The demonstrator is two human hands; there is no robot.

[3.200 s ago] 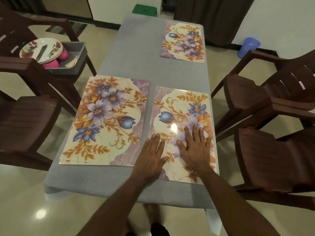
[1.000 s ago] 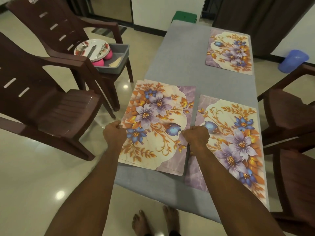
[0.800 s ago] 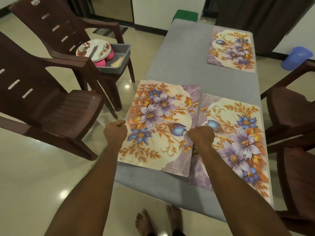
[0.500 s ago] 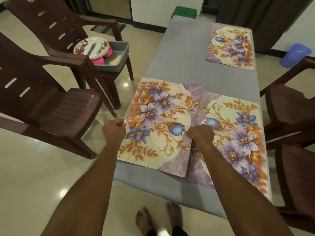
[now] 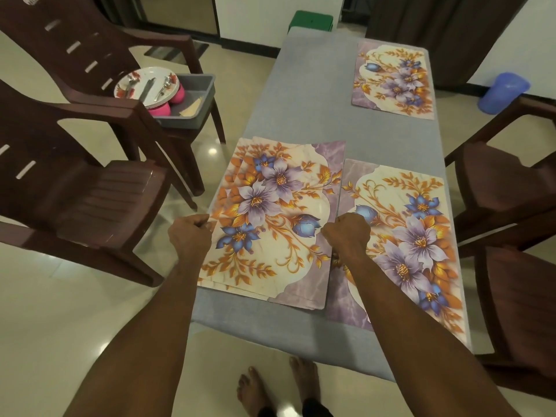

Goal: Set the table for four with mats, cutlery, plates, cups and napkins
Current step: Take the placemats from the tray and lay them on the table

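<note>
On the grey-clothed table [image 5: 304,94] lie floral mats. A small stack of mats [image 5: 270,218] sits at the near left. My left hand [image 5: 189,234] pinches its left edge and my right hand [image 5: 346,233] pinches its right edge; the top mat is skewed against the one beneath. A single mat [image 5: 403,236] lies at the near right, another mat [image 5: 394,79] at the far right. A grey bin [image 5: 195,100] on a chair to the left holds a floral plate [image 5: 147,87] with cutlery on it, pink cups [image 5: 159,108] and napkins.
Brown plastic chairs stand on both sides: two on the left [image 5: 75,200], two on the right [image 5: 511,191]. A blue container [image 5: 502,93] stands on the floor at far right, a green stool [image 5: 311,21] beyond the table's far end. My bare feet are below the near edge.
Both hands left the near right mat, where they lay flat, and took hold of the left stack's two side edges. Over the last second the top mat has twisted slightly off the one below.
</note>
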